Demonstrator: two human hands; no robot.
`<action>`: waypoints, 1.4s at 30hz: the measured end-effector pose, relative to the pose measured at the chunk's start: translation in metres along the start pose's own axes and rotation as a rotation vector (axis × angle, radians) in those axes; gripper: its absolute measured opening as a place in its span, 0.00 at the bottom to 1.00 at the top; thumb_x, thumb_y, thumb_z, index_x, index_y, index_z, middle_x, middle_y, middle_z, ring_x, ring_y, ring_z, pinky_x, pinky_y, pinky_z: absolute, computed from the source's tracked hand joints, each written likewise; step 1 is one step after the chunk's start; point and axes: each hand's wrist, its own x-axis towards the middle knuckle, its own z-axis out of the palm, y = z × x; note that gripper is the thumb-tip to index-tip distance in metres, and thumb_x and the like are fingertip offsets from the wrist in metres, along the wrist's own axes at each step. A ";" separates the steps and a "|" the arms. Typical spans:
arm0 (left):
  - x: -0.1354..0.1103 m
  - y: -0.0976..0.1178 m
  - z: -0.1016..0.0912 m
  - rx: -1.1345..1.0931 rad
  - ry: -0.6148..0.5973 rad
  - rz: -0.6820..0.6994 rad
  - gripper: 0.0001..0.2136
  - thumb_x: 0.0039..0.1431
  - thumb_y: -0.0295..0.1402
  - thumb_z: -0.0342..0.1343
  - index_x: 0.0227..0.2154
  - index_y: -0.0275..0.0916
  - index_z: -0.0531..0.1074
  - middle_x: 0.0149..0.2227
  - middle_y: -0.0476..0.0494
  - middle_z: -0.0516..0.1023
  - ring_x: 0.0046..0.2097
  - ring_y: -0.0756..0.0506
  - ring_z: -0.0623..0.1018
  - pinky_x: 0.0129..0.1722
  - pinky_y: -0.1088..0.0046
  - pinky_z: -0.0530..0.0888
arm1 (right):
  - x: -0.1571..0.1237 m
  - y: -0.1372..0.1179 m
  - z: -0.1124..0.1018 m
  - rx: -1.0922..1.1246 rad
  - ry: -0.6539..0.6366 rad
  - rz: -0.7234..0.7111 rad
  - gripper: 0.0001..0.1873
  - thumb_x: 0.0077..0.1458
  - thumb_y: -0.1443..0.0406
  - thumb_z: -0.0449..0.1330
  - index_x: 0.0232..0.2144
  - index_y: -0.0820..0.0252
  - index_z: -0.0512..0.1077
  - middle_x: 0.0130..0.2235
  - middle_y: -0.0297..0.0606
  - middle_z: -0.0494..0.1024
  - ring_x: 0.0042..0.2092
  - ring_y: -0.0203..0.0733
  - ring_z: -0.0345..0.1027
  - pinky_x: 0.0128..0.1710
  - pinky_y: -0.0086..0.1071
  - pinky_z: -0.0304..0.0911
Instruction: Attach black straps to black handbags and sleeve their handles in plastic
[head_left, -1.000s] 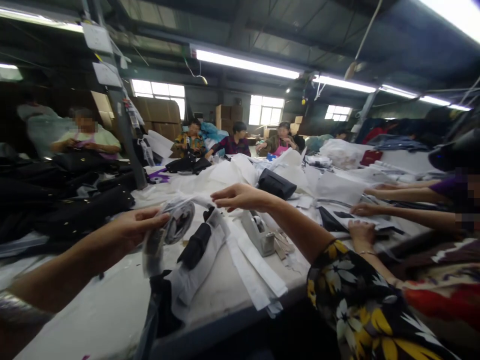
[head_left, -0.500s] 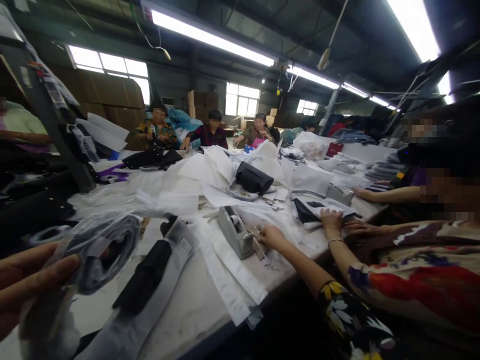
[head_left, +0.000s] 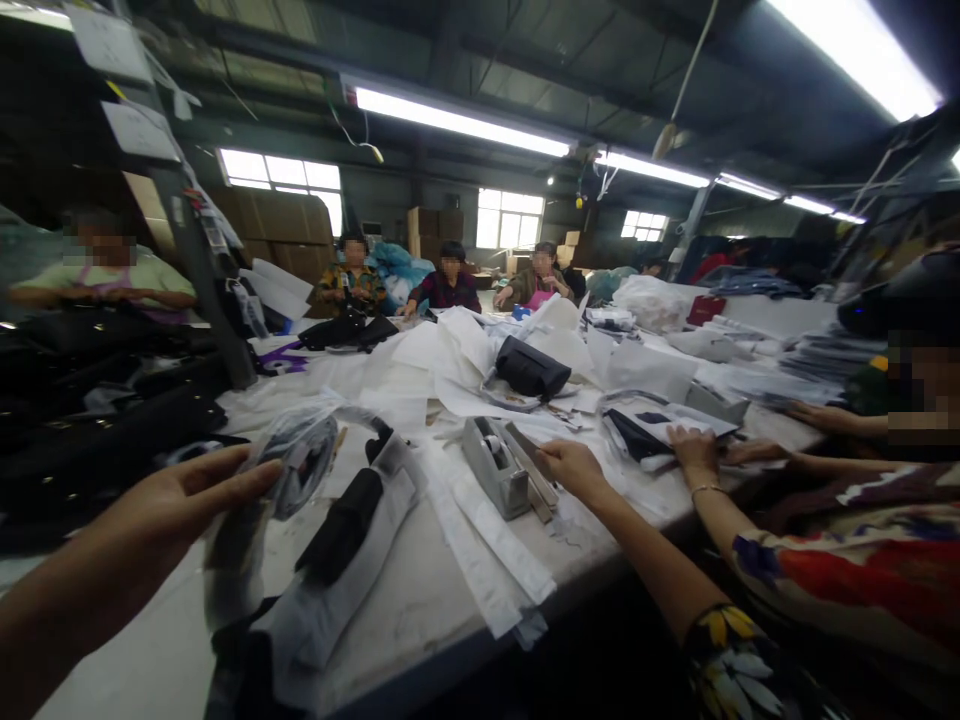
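My left hand pinches a grey coiled strap in clear plastic between thumb and fingers, above the table at left. A grey band hangs below that hand, blurred. Right of it lies a black bag part with a strap wrapped in white film. My right hand, below a black floral sleeve, pinches the end of a thin grey-brown strip, tilted beside the tape dispenser. More cardboard strips lie under it. Two white film strips run to the table's front edge.
A black rolled bag rests on heaped white paper mid-table. Black bags are piled at left beside a metal post. At right, a co-worker's hand presses on a white-wrapped bag. Other people sit across the table.
The view has turned left. My left hand has moved the coiled strap forward, away from me. My right hand has lifted a strip up beside the tape dispenser.
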 end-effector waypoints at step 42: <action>-0.040 0.012 0.017 -0.265 -0.122 0.184 0.42 0.46 0.43 0.69 0.63 0.48 0.57 0.61 0.36 0.65 0.54 0.37 0.75 0.52 0.63 0.71 | -0.079 -0.274 0.004 1.505 -0.679 -0.125 0.22 0.44 0.52 0.70 0.32 0.66 0.78 0.27 0.34 0.73 0.28 0.31 0.64 0.31 0.26 0.57</action>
